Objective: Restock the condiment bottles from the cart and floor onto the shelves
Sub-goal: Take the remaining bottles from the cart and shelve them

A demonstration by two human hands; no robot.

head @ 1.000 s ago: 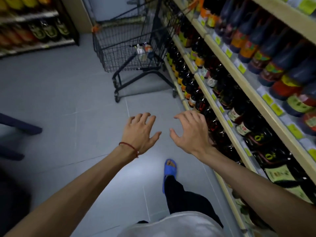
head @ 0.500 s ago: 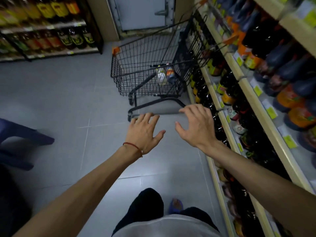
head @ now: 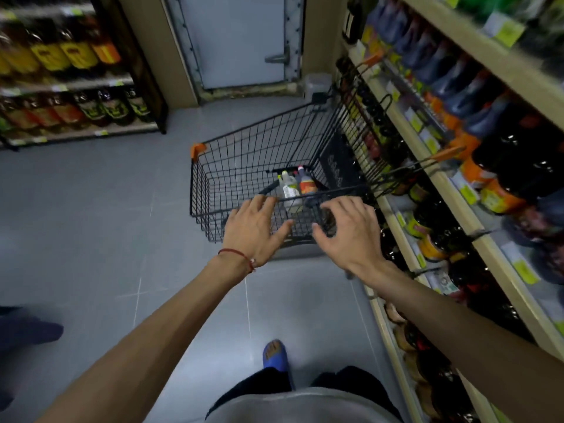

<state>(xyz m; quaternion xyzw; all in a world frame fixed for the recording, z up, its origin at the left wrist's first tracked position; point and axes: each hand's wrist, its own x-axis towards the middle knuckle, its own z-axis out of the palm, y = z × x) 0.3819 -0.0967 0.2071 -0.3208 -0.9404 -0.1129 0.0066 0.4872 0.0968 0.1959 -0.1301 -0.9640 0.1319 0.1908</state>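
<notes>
A black wire shopping cart stands in the aisle against the right-hand shelves. Inside it lie a pale bottle with a green label and a dark bottle with an orange-red label. My left hand hovers with fingers spread over the cart's near rim. My right hand does the same a little to the right, also holding nothing. The shelves are packed with dark sauce bottles bearing orange and yellow labels.
A second shelf unit with yellow and red labelled bottles lines the left side. A grey door closes the aisle's far end. My blue slipper is on the grey tiled floor. Dark shapes sit at the left edge.
I have walked forward, so the cart is much nearer. Both hands, still spread and empty, now reach over its near rim instead of hovering above bare floor.
</notes>
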